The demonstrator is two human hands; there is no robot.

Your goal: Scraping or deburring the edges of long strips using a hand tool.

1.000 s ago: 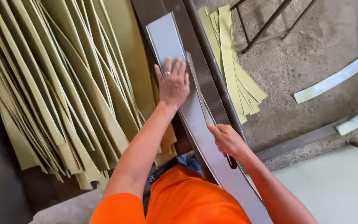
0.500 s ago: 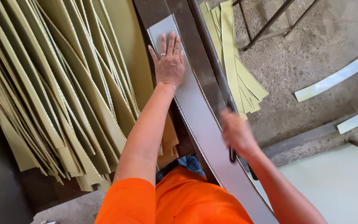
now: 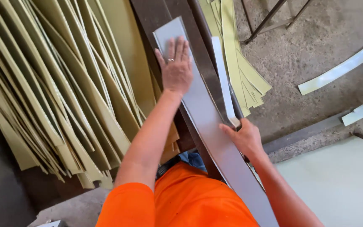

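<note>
The left hand [image 3: 176, 69] has slid farther up the long grey sheet [image 3: 206, 122], from its middle to near the top end, palm flat. The right hand [image 3: 244, 138], earlier low on the sheet's right edge, now grips a narrow pale strip [image 3: 222, 80] newly risen along that edge.

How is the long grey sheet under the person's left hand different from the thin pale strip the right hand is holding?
The long grey sheet is wide and lies flat on the dark bench, with the left hand spread open on top of it. The thin pale strip is far narrower, sits along the sheet's right edge, and is pinched at its near end by the right hand. The sheet looks dull grey, the strip whitish. Both are long, straight and run the same way.
</note>
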